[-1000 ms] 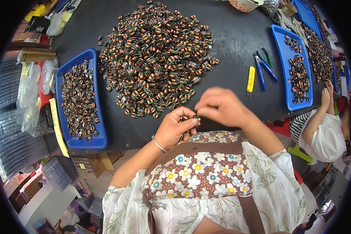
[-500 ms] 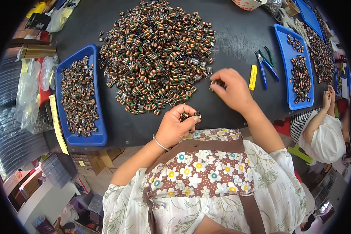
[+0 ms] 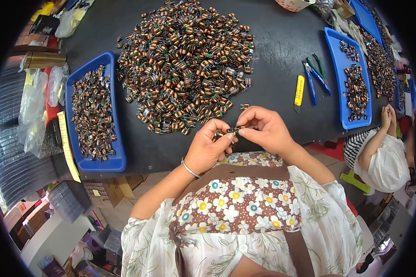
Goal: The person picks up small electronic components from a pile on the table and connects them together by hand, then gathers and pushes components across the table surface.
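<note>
A big heap of small copper-wound coils [image 3: 185,69] with dark cores lies on the black table in front of me. At the table's near edge, my left hand [image 3: 210,145] is closed around a few of these coils. My right hand [image 3: 267,130] meets it fingertip to fingertip, pinching one coil [image 3: 235,129] that the left thumb and fingers also touch. Just above the right fingers, a loose coil [image 3: 244,106] rests on the table. What lies deeper in my left palm is mostly hidden.
A blue tray [image 3: 120,134] of coils stands at left, another blue tray [image 3: 336,55] at right. Between heap and right tray lie a yellow cutter knife [image 3: 299,91], blue-handled pliers [image 3: 311,87] and a green-handled tool [image 3: 319,64]. Another person's hands [image 3: 388,115] show at far right.
My right hand has moved left and toward me, from beside the heap to my left hand. A loose coil now shows on the table near the right fingers.
</note>
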The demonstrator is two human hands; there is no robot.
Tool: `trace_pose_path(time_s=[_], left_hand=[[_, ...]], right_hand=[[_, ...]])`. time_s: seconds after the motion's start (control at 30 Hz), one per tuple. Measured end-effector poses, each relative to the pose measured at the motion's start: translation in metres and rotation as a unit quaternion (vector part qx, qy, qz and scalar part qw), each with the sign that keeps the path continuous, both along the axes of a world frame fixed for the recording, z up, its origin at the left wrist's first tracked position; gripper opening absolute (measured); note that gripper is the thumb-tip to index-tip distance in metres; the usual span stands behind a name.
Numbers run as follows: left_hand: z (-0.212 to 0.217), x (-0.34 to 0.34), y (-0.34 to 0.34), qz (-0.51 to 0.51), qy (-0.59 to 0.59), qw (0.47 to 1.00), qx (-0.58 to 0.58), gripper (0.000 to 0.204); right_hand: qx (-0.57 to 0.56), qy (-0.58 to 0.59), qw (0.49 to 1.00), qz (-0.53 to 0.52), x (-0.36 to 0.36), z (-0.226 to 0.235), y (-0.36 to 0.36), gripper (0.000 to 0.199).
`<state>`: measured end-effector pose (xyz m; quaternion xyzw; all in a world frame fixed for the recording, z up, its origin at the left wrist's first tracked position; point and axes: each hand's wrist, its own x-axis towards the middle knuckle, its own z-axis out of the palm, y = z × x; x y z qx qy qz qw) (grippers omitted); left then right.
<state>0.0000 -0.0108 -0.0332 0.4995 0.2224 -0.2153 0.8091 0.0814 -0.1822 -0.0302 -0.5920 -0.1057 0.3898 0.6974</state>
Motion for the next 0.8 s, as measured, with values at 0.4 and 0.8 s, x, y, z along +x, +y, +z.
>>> trace_pose_path(time_s=[0.4, 0.8], left_hand=[[0.007, -0.002, 0.005, 0.018, 0.025, 0.996, -0.08, 0.011], [0.009, -0.009, 0.008, -0.021, -0.008, 0.995, -0.1, 0.032]], right_hand=[[0.007, 0.053, 0.999, -0.003, -0.007, 0.007, 0.002, 0.012], [0.044, 0.261, 0.964, 0.027, -0.006, 0.013, -0.003, 0.01]])
